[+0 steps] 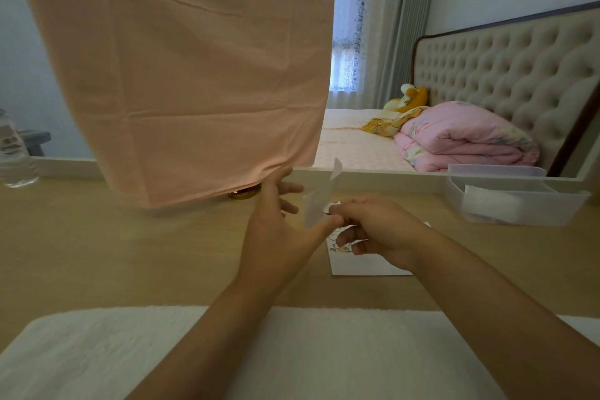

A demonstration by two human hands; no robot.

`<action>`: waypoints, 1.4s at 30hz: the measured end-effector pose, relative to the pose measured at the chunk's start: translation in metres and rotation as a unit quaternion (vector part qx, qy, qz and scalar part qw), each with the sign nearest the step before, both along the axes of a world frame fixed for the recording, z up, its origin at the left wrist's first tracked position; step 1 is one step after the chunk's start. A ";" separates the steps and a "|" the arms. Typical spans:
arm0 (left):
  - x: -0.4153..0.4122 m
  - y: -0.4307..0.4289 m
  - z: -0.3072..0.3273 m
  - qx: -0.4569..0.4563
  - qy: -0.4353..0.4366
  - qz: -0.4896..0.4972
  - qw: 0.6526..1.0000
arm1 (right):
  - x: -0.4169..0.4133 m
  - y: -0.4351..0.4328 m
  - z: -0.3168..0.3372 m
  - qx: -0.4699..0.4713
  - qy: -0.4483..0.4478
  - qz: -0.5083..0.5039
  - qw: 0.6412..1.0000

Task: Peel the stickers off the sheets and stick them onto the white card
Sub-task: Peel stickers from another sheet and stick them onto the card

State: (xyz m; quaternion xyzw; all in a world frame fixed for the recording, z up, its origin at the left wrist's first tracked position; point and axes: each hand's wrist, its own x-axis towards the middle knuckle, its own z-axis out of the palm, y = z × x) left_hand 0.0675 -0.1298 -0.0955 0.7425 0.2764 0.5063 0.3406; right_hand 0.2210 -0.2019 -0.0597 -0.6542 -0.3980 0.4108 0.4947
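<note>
A translucent sticker sheet [319, 196] stands tilted upright above the wooden table. My left hand [279, 224] holds its lower edge with the thumb, the fingers spread behind it. At the sheet's right edge my right hand [373, 230] pinches something small and pale, probably a sticker; the detail is blurred. The white card [360, 261] lies flat on the table below my right hand, which hides most of it. A few small coloured stickers [339, 245] show on the card's left part.
A clear plastic box [513, 198] with white paper inside stands at the right. A pink cloth [194, 75] hangs over the mirror, with a gold lid [242, 194] under its hem. A water bottle [14, 156] stands far left. A white towel [227, 357] covers the near edge.
</note>
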 end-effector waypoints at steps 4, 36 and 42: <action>0.007 0.000 -0.006 -0.094 -0.026 -0.047 0.994 | -0.001 0.001 -0.001 -0.017 0.045 -0.001 0.999; 0.000 0.001 -0.008 0.025 0.013 -0.031 0.999 | -0.007 0.006 -0.017 0.180 -0.269 -0.020 0.946; 0.001 0.002 -0.008 -0.062 -0.012 -0.052 0.997 | -0.002 0.006 -0.019 0.173 -0.302 0.026 0.937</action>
